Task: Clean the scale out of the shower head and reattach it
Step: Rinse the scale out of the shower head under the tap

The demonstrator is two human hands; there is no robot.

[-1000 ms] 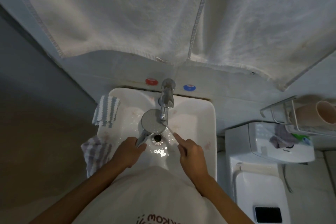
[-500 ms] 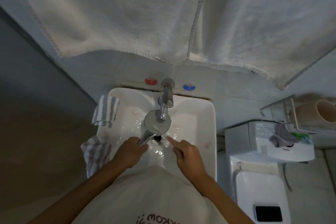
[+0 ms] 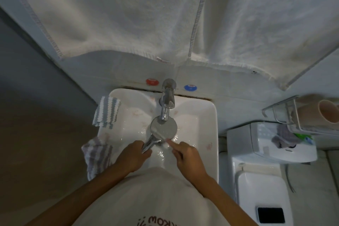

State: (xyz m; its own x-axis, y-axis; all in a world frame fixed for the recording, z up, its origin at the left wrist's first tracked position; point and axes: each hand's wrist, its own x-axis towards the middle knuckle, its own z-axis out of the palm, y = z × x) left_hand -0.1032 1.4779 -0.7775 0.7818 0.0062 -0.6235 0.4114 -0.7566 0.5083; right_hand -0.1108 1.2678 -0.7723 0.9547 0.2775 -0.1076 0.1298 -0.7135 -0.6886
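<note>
Two hands over white sink (image 3: 207, 115), mid-frame. Left hand (image 3: 133, 158) wrapped round handle of shower head (image 3: 163, 126), face up beneath tap (image 3: 167, 101). Right hand (image 3: 187, 156) loosely curled, forefinger out, tip beside head's lower rim. Cloths (image 3: 107, 112) draped on left rim; toilet (image 3: 260, 180) close right; towels (image 3: 165, 14) overhead.

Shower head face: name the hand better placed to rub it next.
Right. The right hand is free, its forefinger pointing beside the shower head under the tap. The left hand is busy gripping the handle.
</note>
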